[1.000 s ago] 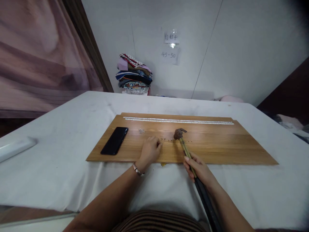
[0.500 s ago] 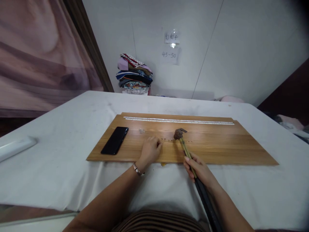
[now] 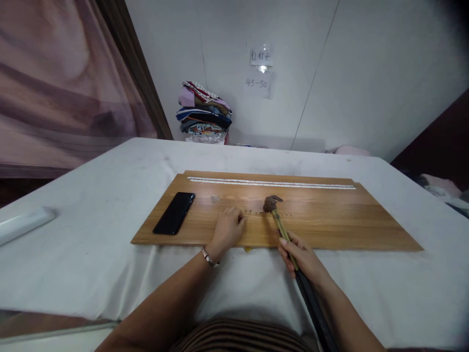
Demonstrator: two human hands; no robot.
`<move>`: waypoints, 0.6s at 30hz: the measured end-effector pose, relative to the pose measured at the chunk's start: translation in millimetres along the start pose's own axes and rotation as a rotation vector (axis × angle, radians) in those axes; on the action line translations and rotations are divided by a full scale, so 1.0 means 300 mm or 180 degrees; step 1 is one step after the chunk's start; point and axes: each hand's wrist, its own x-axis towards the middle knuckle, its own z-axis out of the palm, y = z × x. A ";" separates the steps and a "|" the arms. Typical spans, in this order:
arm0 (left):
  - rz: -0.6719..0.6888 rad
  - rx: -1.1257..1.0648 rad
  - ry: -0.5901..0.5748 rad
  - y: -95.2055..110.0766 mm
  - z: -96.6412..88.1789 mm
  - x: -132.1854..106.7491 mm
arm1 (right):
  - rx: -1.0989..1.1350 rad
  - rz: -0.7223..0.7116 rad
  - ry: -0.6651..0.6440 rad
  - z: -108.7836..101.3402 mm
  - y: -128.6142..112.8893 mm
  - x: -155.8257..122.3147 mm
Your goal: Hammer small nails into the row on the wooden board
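Note:
My right hand [image 3: 298, 252] is wrapped round the handle of a claw hammer [image 3: 281, 227]. The hammer's rusty head is at a row of small nails in the wooden board [image 3: 340, 222]; I cannot tell whether it touches one. Left of that row, my left hand [image 3: 229, 225] rests on the board with its fingers curled together. Whatever those fingers hold, if anything, is hidden. Several nails [image 3: 249, 211] show between the hand and the hammer head, and small dark points continue to its right. A few loose nails [image 3: 215, 198] lie on the board beyond my left hand.
A black phone [image 3: 174, 213] lies on the board's left end. Two white marked strips [image 3: 271, 184] run along its far side. The board lies on a table with a white cloth [image 3: 91, 205]. Folded clothes [image 3: 204, 115] are stacked by the wall, and a white roll [image 3: 27, 222] is at left.
The hammer head has shifted very slightly to the left. My left hand, the board and the loose nails stay where they were.

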 end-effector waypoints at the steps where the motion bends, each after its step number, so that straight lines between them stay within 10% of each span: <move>1: 0.0004 -0.0001 0.0005 0.000 0.000 0.000 | -0.0019 0.0009 0.0001 0.000 -0.001 0.000; 18: 0.0005 0.0046 0.0000 -0.003 0.003 -0.001 | -0.0042 0.0011 0.0014 0.001 0.002 0.002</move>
